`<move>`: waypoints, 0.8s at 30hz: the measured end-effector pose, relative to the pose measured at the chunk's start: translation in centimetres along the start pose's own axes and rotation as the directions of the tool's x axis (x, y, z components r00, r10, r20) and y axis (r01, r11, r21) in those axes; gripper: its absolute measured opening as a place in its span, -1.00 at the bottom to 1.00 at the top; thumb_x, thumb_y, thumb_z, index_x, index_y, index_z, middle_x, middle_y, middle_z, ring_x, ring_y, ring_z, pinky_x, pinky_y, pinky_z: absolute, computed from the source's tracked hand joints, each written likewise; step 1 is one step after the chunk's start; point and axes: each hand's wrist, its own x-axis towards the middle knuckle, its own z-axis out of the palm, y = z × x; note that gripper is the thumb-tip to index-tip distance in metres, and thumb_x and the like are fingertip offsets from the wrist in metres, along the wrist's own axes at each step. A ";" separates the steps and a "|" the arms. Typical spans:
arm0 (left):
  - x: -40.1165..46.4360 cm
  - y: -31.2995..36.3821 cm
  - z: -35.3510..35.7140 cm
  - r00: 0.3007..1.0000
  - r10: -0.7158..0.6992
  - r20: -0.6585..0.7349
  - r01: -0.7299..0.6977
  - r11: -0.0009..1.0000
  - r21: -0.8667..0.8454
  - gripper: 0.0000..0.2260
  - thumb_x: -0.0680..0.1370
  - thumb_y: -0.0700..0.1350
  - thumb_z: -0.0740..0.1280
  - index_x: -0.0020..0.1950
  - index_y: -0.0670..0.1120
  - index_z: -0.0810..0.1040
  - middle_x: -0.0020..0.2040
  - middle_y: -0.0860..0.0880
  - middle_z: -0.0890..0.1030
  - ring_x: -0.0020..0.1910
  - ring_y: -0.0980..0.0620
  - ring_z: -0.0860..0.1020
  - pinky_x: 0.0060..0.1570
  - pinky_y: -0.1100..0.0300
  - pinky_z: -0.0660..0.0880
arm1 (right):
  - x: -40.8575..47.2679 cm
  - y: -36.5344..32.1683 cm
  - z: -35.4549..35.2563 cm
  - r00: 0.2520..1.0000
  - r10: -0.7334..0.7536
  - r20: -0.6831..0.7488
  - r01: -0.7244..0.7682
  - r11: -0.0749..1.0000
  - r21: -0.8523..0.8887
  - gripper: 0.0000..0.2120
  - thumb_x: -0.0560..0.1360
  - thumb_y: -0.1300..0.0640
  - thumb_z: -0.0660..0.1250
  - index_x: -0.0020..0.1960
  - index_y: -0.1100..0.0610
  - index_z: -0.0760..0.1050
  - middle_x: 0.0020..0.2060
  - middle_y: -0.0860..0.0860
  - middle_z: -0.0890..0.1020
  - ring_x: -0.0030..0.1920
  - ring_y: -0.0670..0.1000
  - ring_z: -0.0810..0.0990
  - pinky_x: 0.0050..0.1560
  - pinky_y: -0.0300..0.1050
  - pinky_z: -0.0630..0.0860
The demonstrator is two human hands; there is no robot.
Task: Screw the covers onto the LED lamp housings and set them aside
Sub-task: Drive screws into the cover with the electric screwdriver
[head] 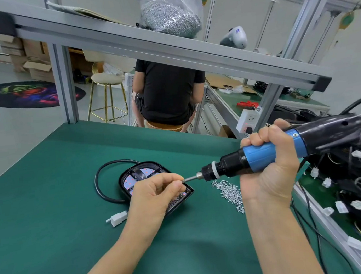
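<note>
I count one lamp housing (155, 187), one electric screwdriver (263, 156), one white connector (118, 218), one screw pile (229, 192), two stools.

Bright, even overhead light fills the room. The green matte bench mat (50, 201) carries only soft, faint shadows near its front edge. Glare streaks the glossy black screwdriver body (330, 129). Wide-angle distortion bends the grey aluminium frame beam (146, 46); corners look slightly soft.

Green bench mat (51, 212); aluminium frame shelf (124, 39); gold stool (107, 95); pale floor (13, 132).
</note>
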 end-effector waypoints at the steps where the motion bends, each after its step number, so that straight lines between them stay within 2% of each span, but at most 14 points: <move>1: 0.0 0.0 -0.1 1.000 0.013 0.000 -0.013 0.999 0.033 -0.80 0.49 -0.33 0.36 -0.20 -0.06 0.67 -0.32 -0.04 0.67 -0.37 0.17 0.54 -0.26 0.37 0.48 | -0.1 0.1 0.0 1.000 0.004 -0.008 -0.004 1.000 0.003 -0.82 0.34 0.28 0.29 -0.12 0.05 0.44 -0.44 -0.09 0.43 -0.44 -0.12 0.42 -0.31 -0.25 0.46; 8: 0.5 -0.5 -0.6 0.999 -0.049 -0.014 0.049 0.999 -0.017 -0.87 0.49 -0.33 0.36 -0.13 -0.14 0.65 -0.31 -0.08 0.67 -0.33 0.05 0.52 -0.26 0.30 0.50 | -0.3 1.0 0.1 0.999 -0.010 -0.036 0.010 1.000 0.000 -0.81 0.33 0.28 0.29 -0.11 0.06 0.43 -0.46 -0.08 0.44 -0.45 -0.11 0.43 -0.31 -0.24 0.46; 10: 0.6 0.0 -1.0 0.998 -0.065 0.025 0.065 0.998 -0.002 -0.91 0.47 -0.24 0.40 -0.10 -0.10 0.68 -0.25 -0.09 0.68 -0.30 0.04 0.53 -0.24 0.27 0.51 | -0.1 1.1 0.2 0.999 0.002 -0.039 -0.001 1.000 0.017 -0.80 0.32 0.28 0.30 -0.11 0.05 0.44 -0.45 -0.08 0.44 -0.45 -0.11 0.43 -0.31 -0.24 0.46; 12: 1.2 0.5 -2.2 0.999 -0.041 0.026 0.042 0.999 -0.017 -0.84 0.41 -0.12 0.44 -0.02 -0.01 0.69 -0.14 -0.05 0.68 -0.25 0.10 0.58 -0.23 0.35 0.51 | 0.3 1.1 0.2 0.999 0.008 -0.033 -0.007 1.000 0.030 -0.80 0.32 0.28 0.30 -0.11 0.05 0.44 -0.45 -0.08 0.45 -0.45 -0.11 0.43 -0.30 -0.24 0.47; 14: 2.8 0.4 -4.5 0.990 0.002 -0.143 0.002 1.000 0.031 -0.80 0.46 -0.08 0.42 0.07 0.09 0.64 -0.03 0.07 0.64 -0.13 0.23 0.60 -0.15 0.45 0.46 | 0.8 1.2 0.0 1.000 0.006 -0.015 -0.006 1.000 0.018 -0.80 0.34 0.28 0.30 -0.11 0.04 0.44 -0.44 -0.08 0.45 -0.43 -0.11 0.43 -0.27 -0.24 0.46; 15: 3.8 0.3 -5.8 0.968 0.010 -0.249 0.024 0.991 0.135 -0.81 0.50 -0.06 0.39 0.11 0.09 0.61 0.04 0.10 0.62 -0.04 0.24 0.57 -0.07 0.45 0.42 | 1.0 1.2 0.0 1.000 0.001 -0.008 -0.001 1.000 0.001 -0.80 0.34 0.28 0.30 -0.10 0.04 0.44 -0.44 -0.09 0.45 -0.43 -0.11 0.43 -0.27 -0.24 0.46; 17: 5.5 -0.5 -8.0 0.927 -0.045 -0.372 0.198 0.901 0.385 -0.75 0.54 0.02 0.33 0.19 0.00 0.54 0.18 0.02 0.56 0.14 0.10 0.52 0.07 0.27 0.37 | 1.3 1.6 -0.1 1.000 -0.010 -0.004 0.010 0.999 -0.043 -0.78 0.34 0.30 0.29 -0.09 0.04 0.43 -0.44 -0.08 0.44 -0.43 -0.11 0.44 -0.26 -0.24 0.46; 19: 6.9 -1.9 -9.1 0.911 -0.184 -0.368 0.377 0.733 0.566 -0.54 0.54 0.17 0.27 0.31 -0.10 0.46 0.30 -0.06 0.49 0.26 -0.03 0.45 0.19 0.10 0.35 | 1.5 2.5 -0.3 1.000 -0.013 -0.001 0.013 0.996 -0.086 -0.77 0.35 0.32 0.29 -0.08 0.04 0.43 -0.43 -0.08 0.43 -0.43 -0.11 0.44 -0.25 -0.24 0.46; 22: 8.3 -2.8 -8.8 0.886 -0.360 -0.293 0.451 0.514 0.730 -0.28 0.44 0.36 0.25 0.36 -0.17 0.39 0.37 -0.09 0.43 0.32 -0.10 0.41 0.21 0.05 0.34 | 1.9 4.1 -0.2 1.000 -0.025 0.016 0.027 0.987 -0.156 -0.78 0.36 0.32 0.29 -0.08 0.05 0.44 -0.42 -0.06 0.44 -0.42 -0.08 0.45 -0.24 -0.21 0.47; 24: 9.3 -2.9 -8.4 0.870 -0.407 -0.277 0.455 0.449 0.769 -0.29 0.35 0.38 0.34 0.19 -0.20 0.48 0.29 -0.13 0.51 0.21 -0.13 0.48 0.10 0.05 0.40 | 2.3 5.4 0.0 0.999 -0.034 0.024 0.038 0.979 -0.200 -0.78 0.37 0.32 0.30 -0.08 0.05 0.44 -0.45 -0.07 0.46 -0.42 -0.07 0.46 -0.25 -0.20 0.47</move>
